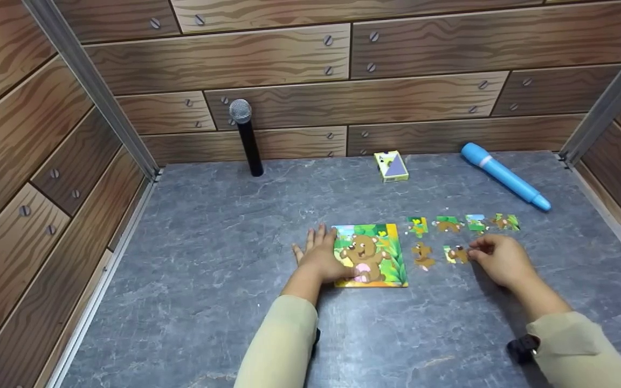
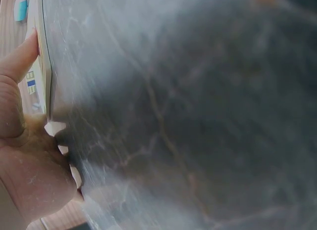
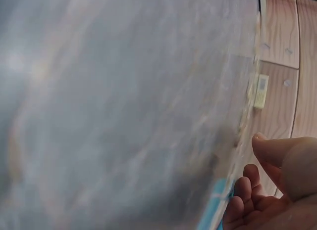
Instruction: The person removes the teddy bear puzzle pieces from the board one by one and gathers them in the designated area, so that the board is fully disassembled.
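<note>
A square bear picture board (image 1: 370,253) lies on the table, bright green with an orange edge. My left hand (image 1: 318,258) rests at its left side, fingers spread on the table and the thumb across the board's lower left. To the right of the board lie several loose jigsaw pieces in two rows, among them a brown bear piece (image 1: 422,256) and a green-edged piece (image 1: 448,224). My right hand (image 1: 504,261) is at the lower right piece (image 1: 455,254), fingertips by its right edge. In the right wrist view, thumb and fingers (image 3: 242,188) stand apart with nothing visible between them.
At the back left stands a black microphone (image 1: 248,137). A small yellow card box (image 1: 391,166) lies near the back wall, and a thick blue pen-shaped object (image 1: 507,177) at the back right. Wood-patterned walls (image 1: 278,54) enclose the grey table (image 1: 208,231).
</note>
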The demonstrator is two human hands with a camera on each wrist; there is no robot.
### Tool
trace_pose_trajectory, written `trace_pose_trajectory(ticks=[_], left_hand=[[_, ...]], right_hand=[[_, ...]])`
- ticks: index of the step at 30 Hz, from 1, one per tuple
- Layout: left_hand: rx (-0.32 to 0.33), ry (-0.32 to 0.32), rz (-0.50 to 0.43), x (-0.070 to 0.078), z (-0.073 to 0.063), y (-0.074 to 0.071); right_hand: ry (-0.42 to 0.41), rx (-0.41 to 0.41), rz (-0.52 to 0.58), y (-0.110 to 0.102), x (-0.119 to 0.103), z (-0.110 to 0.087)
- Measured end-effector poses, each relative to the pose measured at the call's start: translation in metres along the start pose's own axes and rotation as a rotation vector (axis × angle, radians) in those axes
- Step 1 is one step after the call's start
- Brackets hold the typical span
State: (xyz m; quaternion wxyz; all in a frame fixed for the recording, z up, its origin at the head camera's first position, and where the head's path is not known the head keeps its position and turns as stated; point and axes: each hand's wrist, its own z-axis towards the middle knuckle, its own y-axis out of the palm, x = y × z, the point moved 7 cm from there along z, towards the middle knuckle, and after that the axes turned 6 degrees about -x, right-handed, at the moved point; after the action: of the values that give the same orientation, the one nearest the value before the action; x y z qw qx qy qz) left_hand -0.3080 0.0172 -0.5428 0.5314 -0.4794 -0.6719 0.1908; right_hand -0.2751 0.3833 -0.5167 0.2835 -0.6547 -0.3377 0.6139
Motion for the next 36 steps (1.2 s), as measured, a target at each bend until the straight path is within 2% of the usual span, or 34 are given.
trace_pose_trajectory(ticks=[5, 11, 21, 25, 28, 32, 36], left_hand=[[0.01, 0.014, 0.002, 0.001, -0.001, -0.001], [0.007, 0.011, 0.008, 0.001, -0.002, -0.001], [0.002, 0.001, 0.006, 0.0, 0.001, 0.0], [0.006, 0.0, 0.0, 0.001, 0.0, -0.001], [0.007, -0.008, 0.003, 0.001, -0.001, -0.001], [0.008, -0.007, 0.005, 0.001, -0.001, -0.001], [0.009, -0.003, 0.012, 0.002, -0.001, -0.001]], right_hand=[[-0.037, 0.038, 0.016, 0.001, -0.022, -0.002], [-0.125, 0.089, 0.044, 0.003, -0.053, -0.005], [-0.196, 0.083, 0.098, 0.027, -0.09, -0.009], [-0.204, 0.056, 0.129, 0.043, -0.1, -0.009], [-0.194, -0.001, 0.145, 0.057, -0.107, -0.01], [-0.175, -0.066, 0.143, 0.073, -0.116, -0.01], [-0.168, -0.093, 0.113, 0.084, -0.121, -0.01]])
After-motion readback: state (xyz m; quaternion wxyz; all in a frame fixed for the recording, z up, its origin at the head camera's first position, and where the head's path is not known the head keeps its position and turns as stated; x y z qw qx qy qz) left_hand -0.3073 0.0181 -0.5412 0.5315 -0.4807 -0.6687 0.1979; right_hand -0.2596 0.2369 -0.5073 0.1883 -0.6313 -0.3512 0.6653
